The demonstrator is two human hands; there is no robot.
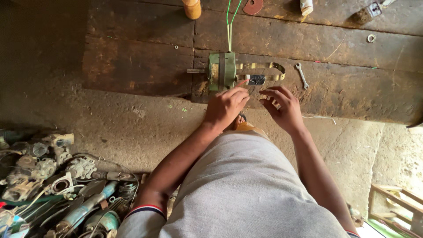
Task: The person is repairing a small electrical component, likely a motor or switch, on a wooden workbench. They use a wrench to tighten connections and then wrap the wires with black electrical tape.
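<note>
A person in a grey shirt leans over a worn, dark wooden counter (141,57), both bare hands at its near edge. The left hand (225,105) lies knuckles-up just below a small green electric motor (221,70), its fingers (240,91) curled and bunched, tips touching the motor's lower right corner beside a small black part (257,79); whether they pinch anything there cannot be told. The right hand (282,108) is close beside it, fingers (268,94) bent inward and loosely parted toward the same spot, holding nothing that can be made out.

The motor sits on the counter near the front edge, roughly centre, with a short shaft (195,70) sticking out to its left and a curved brass-coloured metal bracket (264,70) running out to its right. Two thin green and pale wires (230,24) rise from its top toward the far side of the counter.

A small open-ended spanner (302,75) lies just right of the bracket. Farther back stand an orange cylinder (192,8), a reddish disc (253,6) and a white bottle (306,6), with a small ring (371,38) to the far right.

On the dusty floor at lower left is a heap of old power tools and motor parts (61,189), tangled with cables. A wooden crate (396,207) shows at lower right
</note>
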